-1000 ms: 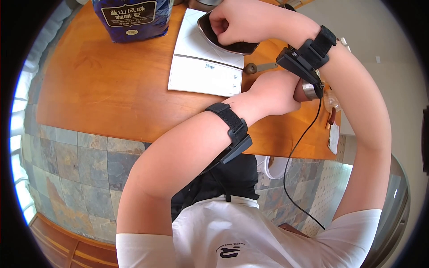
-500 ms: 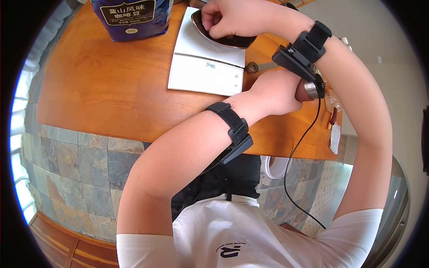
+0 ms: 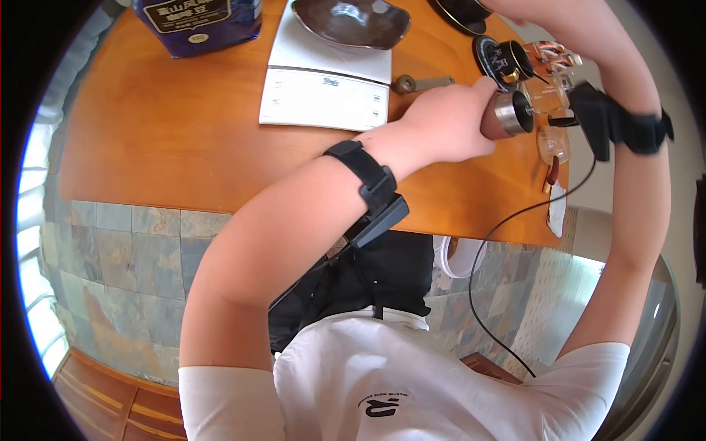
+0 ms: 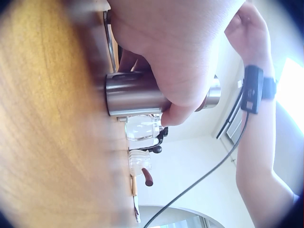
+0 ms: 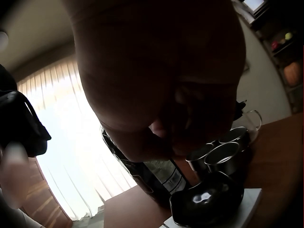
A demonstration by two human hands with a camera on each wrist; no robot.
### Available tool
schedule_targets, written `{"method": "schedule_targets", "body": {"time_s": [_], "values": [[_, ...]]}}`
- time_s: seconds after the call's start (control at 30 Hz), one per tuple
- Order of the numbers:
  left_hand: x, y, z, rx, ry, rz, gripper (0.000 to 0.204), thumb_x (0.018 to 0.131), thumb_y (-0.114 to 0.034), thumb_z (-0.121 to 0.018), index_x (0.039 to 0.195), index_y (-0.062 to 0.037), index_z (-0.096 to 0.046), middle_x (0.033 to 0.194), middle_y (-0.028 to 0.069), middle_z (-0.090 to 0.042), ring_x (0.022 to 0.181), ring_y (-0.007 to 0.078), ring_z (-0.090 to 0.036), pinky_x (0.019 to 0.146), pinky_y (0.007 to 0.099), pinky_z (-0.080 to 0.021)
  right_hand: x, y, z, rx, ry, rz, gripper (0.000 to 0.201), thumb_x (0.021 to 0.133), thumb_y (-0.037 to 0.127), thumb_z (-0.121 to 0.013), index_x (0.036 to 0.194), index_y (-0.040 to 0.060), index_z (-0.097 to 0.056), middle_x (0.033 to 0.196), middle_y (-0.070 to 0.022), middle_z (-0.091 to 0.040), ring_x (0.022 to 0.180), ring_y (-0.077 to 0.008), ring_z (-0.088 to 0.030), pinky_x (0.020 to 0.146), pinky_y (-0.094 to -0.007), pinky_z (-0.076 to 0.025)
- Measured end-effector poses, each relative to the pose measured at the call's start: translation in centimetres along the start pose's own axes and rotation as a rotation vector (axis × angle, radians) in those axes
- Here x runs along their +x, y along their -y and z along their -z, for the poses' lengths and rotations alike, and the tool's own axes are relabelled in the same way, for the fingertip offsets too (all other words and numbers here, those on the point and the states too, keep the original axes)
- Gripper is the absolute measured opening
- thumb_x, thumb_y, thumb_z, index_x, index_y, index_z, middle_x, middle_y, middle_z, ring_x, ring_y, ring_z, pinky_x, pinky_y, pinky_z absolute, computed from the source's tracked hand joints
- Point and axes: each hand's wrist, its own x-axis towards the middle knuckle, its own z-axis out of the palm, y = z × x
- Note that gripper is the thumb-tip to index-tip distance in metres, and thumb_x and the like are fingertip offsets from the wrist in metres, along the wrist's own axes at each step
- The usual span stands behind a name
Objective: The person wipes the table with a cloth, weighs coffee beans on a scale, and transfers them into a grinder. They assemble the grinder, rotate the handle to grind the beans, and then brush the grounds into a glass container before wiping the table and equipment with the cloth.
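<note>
My left hand grips the steel body of a hand coffee grinder, which stands upright on the table in the left wrist view. Its crank is off, and a bare shaft sticks out of the top. The crank handle, with a round knob, lies beside the left hand. My right hand is raised, cut off by the top edge of the head view. Its fingers look curled in the dark right wrist view; I cannot tell whether they hold anything. A dark glossy bowl sits on a white scale.
A blue coffee bean bag stands at the back left. Toward the right are a black cup, glassware and a white cloth near the edge. A white bucket stands below the table. A cable hangs from the right wrist.
My right hand has left the bowl, rising and swinging right, so the bowl shows uncovered. The left hand keeps its grip on the grinder. The head view has shifted slightly.
</note>
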Motion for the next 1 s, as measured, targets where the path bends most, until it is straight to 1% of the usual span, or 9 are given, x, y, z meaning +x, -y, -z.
{"method": "schedule_targets", "body": {"time_s": [0.03,0.17,0.3,0.4,0.47,0.57,0.63,0.73,1.0], "values": [[-0.1,0.1,0.0,-0.005,0.007,-0.006,0.05,0.074,-0.025,-0.075,0.115,-0.0057,-0.054,0.092,0.0208,-0.068,0.086,0.0393,-0.066,0.075,0.0449,-0.052,-1.5,-0.3,0.5,-0.023,-0.053,-0.053,0.005,0.08,0.001,-0.067,0.085,0.0005,-0.065,0.077,0.0,-0.065,0.063,-0.003,-0.057,0.055,-0.0187,-0.044],[-0.1,0.4,-0.3,-0.045,0.02,0.051,0.052,0.073,-0.023,-0.078,0.116,-0.0033,-0.055,0.098,0.0182,-0.069,0.096,0.0349,-0.068,0.083,0.0406,-0.053,-8.3,-5.4,-0.7,0.298,-0.128,-0.119,0.006,0.083,-0.002,-0.066,0.088,0.0012,-0.065,0.078,0.0032,-0.063,0.068,-0.0014,-0.056,0.061,-0.017,-0.044],[-0.5,1.8,-0.6,-0.03,0.014,0.06,0.053,0.073,-0.021,-0.079,0.117,-0.0036,-0.055,0.101,0.0163,-0.069,0.098,0.0321,-0.068,0.085,0.0378,-0.053,-8.8,-9.5,-3.3,0.34,-0.159,-0.122,0.007,0.085,0.002,-0.068,0.09,0.001,-0.064,0.076,0.0057,-0.06,0.066,-0.0001,-0.053,0.059,-0.0171,-0.042],[-0.7,2.2,-0.8,-0.045,0.022,0.058,0.052,0.073,-0.02,-0.08,0.115,-0.0034,-0.054,0.104,0.016,-0.068,0.096,0.03,-0.068,0.085,0.0365,-0.052,-8.9,-12.1,-4.8,0.23,-0.216,-0.044,0.007,0.088,0.01,-0.062,0.092,0.0039,-0.063,0.078,0.0051,-0.058,0.066,-0.0018,-0.051,0.057,-0.0191,-0.041],[-0.2,1.4,0.3,-0.046,0.026,0.069,0.052,0.073,-0.021,-0.08,0.115,-0.0033,-0.054,0.104,0.0158,-0.068,0.096,0.0294,-0.068,0.085,0.0365,-0.052,-8.7,-10.5,-3.7,0.212,-0.124,-0.174,0.007,0.087,0.01,-0.062,0.093,0.0057,-0.061,0.079,0.0062,-0.057,0.066,-0.001,-0.049,0.057,-0.0186,-0.038],[-0.4,1.6,0.6,-0.057,0.036,0.086,0.052,0.073,-0.021,-0.08,0.115,-0.0036,-0.054,0.104,0.0152,-0.068,0.095,0.0279,-0.067,0.085,0.0364,-0.052,-8.6,-11.2,-4.5,0.253,-0.17,-0.123,0.007,0.087,0.01,-0.061,0.092,0.0058,-0.061,0.078,0.006,-0.056,0.065,-0.0009,-0.048,0.056,-0.0183,-0.036],[-0.2,1.6,0.5,-0.053,0.022,0.025,0.055,0.073,-0.025,-0.078,0.115,-0.0012,-0.051,0.099,0.0206,-0.068,0.092,0.0357,-0.068,0.081,0.0398,-0.054,-8.7,-11.7,-4.6,0.298,-0.163,-0.104,0.006,0.088,0.01,-0.06,0.093,0.0064,-0.062,0.078,0.0053,-0.057,0.064,-0.0017,-0.049,0.056,-0.0182,-0.036],[0.3,1.1,-0.3,-0.049,0.011,-0.001,0.058,0.073,-0.025,-0.078,0.118,-0.0014,-0.051,0.102,0.0205,-0.068,0.094,0.0352,-0.068,0.083,0.0392,-0.054,-9.5,-12.9,-4.8,0.422,-0.211,-0.054,0.006,0.089,0.009,-0.059,0.093,0.0065,-0.063,0.078,0.0035,-0.059,0.063,-0.0027,-0.049,0.057,-0.0185,-0.037],[0.5,0.8,-0.5,-0.054,0.014,0.022,0.058,0.072,-0.025,-0.079,0.118,-0.0023,-0.052,0.102,0.0194,-0.068,0.094,0.0345,-0.068,0.083,0.0382,-0.054,-9.7,-14.3,-5.4,0.437,-0.287,-0.06,0.015,0.091,0.01,-0.058,0.101,0.0048,-0.068,0.076,0.0029,-0.058,0.06,-0.0033,-0.049,0.056,-0.0186,-0.038]]}}
